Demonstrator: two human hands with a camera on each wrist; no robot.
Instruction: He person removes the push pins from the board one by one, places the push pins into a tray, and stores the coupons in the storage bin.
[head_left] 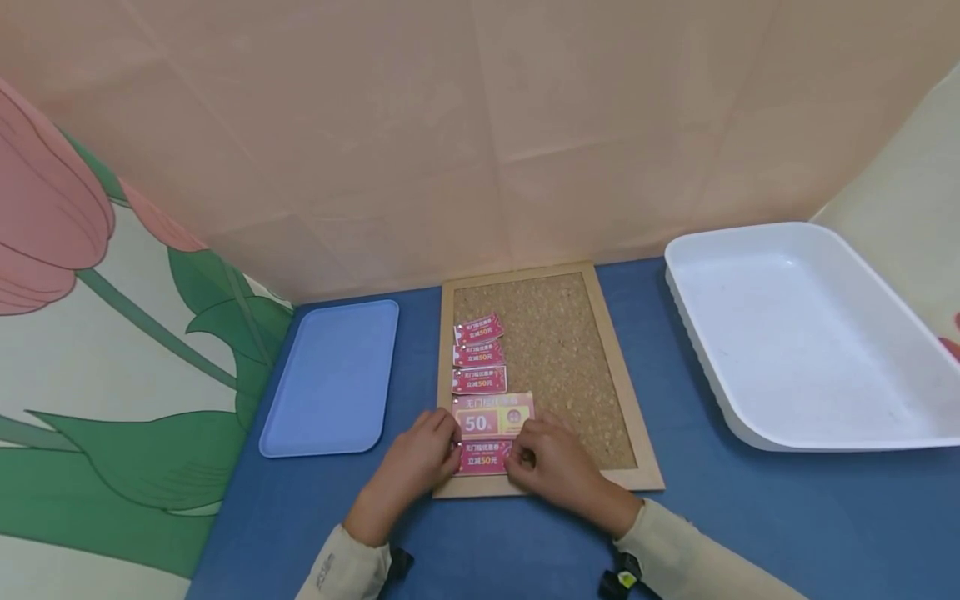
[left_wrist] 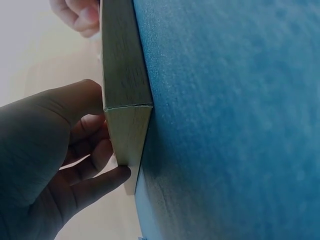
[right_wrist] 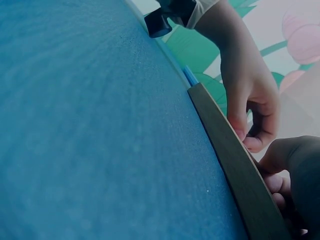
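A cork board (head_left: 558, 350) in a wooden frame lies on the blue table. Down its left side runs a column of pink printed coupons, several small ones and a larger pale pink coupon (head_left: 491, 417). The lowest is a small dark pink coupon (head_left: 483, 457) just above the frame's bottom strip. My left hand (head_left: 420, 457) pinches this coupon's left end, its fingers over the frame's left edge. At the right end my right hand (head_left: 558, 467) pinches with bent thumb and fingers. In the left wrist view the frame (left_wrist: 127, 60) hides the coupons.
A blue tray (head_left: 330, 379) lies left of the board. To the right stands a large white basin (head_left: 825, 350) with raised walls. A beige sheet (head_left: 480, 142) hangs behind the table, and a flower-patterned covering (head_left: 135, 350) borders the left side.
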